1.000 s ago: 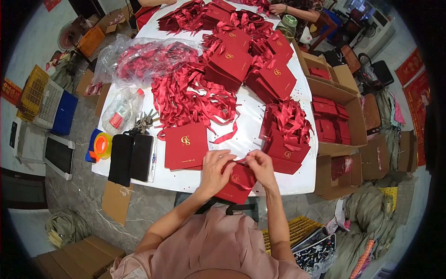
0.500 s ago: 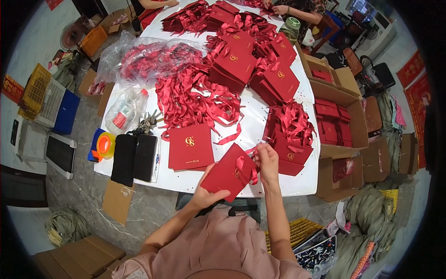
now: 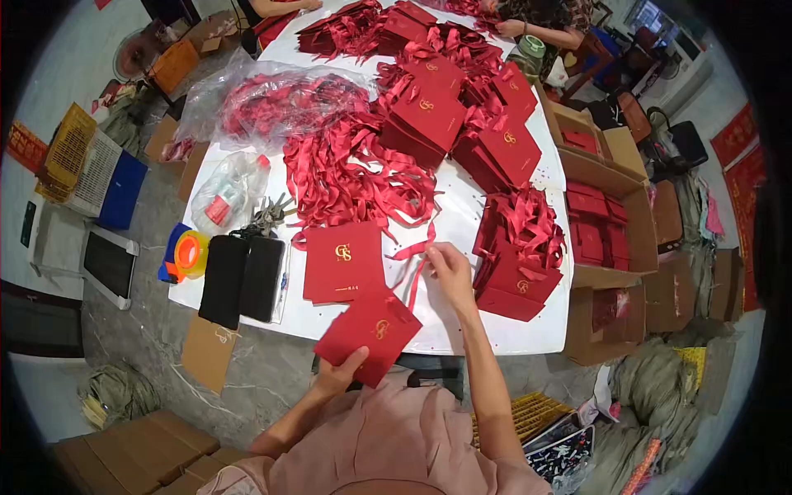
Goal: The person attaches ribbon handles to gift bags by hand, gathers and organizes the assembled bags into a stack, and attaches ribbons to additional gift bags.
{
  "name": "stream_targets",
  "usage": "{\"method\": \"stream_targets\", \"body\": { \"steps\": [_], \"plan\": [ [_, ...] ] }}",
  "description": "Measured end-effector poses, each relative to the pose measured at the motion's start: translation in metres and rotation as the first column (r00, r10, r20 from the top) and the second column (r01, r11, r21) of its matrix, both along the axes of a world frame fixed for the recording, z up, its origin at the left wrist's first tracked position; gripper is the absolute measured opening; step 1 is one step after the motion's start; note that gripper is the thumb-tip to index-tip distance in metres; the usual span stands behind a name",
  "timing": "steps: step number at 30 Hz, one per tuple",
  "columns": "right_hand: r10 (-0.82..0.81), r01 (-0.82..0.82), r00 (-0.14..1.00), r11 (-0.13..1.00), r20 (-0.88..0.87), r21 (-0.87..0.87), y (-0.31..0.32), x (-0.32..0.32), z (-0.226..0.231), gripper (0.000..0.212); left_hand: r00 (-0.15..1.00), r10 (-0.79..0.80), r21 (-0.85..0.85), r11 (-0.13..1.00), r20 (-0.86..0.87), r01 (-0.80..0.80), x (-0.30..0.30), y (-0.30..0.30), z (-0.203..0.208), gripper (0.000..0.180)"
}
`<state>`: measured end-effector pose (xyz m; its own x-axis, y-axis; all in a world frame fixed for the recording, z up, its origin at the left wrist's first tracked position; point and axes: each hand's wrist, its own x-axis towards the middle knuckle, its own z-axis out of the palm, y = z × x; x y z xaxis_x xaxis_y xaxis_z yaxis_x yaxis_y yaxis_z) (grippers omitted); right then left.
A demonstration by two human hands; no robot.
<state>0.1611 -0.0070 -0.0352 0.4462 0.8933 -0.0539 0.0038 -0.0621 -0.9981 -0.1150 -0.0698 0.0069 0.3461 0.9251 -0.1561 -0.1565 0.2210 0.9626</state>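
My left hand (image 3: 337, 377) grips a flat red paper gift bag (image 3: 371, 337) by its lower edge, thumb across the face with the gold emblem. From the bag's top edge a thin red ribbon (image 3: 413, 285) runs up to my right hand (image 3: 454, 276), whose thumb and forefinger are pinched on it. Partly under the held bag lies a stack of flat red bags (image 3: 342, 260). Beyond it spreads a loose heap of red ribbons (image 3: 355, 181). To the right of my right hand sits a pile of red bags with ribbon handles (image 3: 520, 285).
A black phone (image 3: 264, 280), black pouch (image 3: 223, 280), tape roll (image 3: 191, 253) and bagged bottle (image 3: 227, 198) lie at the left. More red bags (image 3: 425, 115) cover the far table. Open cartons (image 3: 615, 214) line its right side. A co-worker's arm (image 3: 544, 33) reaches in from the back.
The held bag has moved left and nearer me. My right hand has shifted left and slightly back from the bag. The ribbon, looped against the bag's face before, now stretches from its top edge.
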Motion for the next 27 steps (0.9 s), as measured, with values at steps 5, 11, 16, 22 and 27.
{"method": "stream_targets", "body": {
  "steps": [5, 11, 16, 22, 27],
  "plan": [
    [0.048, -0.136, 0.667, 0.989, 0.744, 0.057, 0.009, -0.024, 0.019, 0.023, 0.999, 0.045, -0.099, 0.994, -0.008, -0.046, -0.003, 0.004, 0.008, 0.032],
    [-0.005, -0.096, 0.596, 0.992, 0.803, 0.078, -0.003, -0.020, 0.003, 0.013, 0.986, -0.001, 0.365, 0.929, -0.169, 0.064, 0.029, 0.016, 0.029, 0.039],
    [-0.173, 0.099, 0.705, 0.984, 0.688, 0.147, -0.055, -0.012, 0.028, 0.010, 0.923, 0.074, 0.643, 0.738, -0.378, 0.204, 0.053, 0.021, 0.034, 0.052],
    [-0.229, 0.219, 0.907, 0.973, 0.354, 0.068, -0.113, -0.003, 0.035, 0.006, 0.752, 0.043, 0.632, 0.575, -0.658, 0.520, 0.082, 0.013, 0.018, 0.076],
    [-0.215, 0.230, 0.923, 0.973, 0.318, -0.011, -0.130, -0.001, 0.035, 0.008, 0.624, -0.134, 0.492, 0.498, -0.770, 0.714, 0.092, 0.009, 0.003, 0.080]
  ]
}}
